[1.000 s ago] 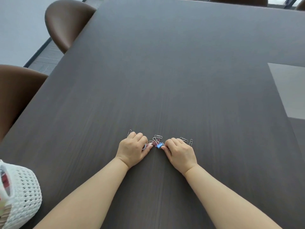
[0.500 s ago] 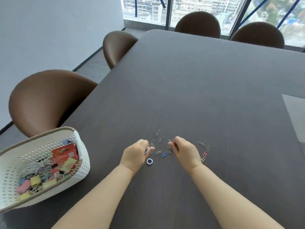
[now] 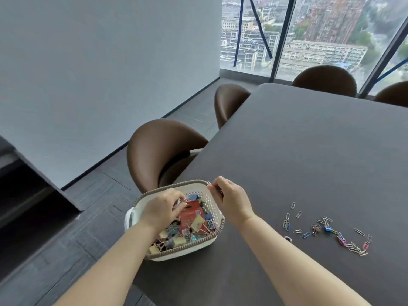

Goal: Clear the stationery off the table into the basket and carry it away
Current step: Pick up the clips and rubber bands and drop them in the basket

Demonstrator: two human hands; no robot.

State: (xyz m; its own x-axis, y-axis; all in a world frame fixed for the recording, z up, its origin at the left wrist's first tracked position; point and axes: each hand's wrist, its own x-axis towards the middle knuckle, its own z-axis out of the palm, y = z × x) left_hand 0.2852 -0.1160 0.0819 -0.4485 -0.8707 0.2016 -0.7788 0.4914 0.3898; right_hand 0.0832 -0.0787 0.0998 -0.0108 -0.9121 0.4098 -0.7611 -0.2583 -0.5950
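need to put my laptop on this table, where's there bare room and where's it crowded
Bare: the wide tabletop from the paper clips back to the far chairs, and the near strip between the forearms. Crowded: the left edge, where both hands work at the basket, and the clip scatter on the right.

I see a dark wood-grain table [image 3: 309,151] filling the right, brown curved chairs [image 3: 159,151] along its left and far edges, a plain grey wall [image 3: 99,74] left, dark floor [image 3: 88,206] below, far windows [image 3: 309,34] showing daylit city blocks
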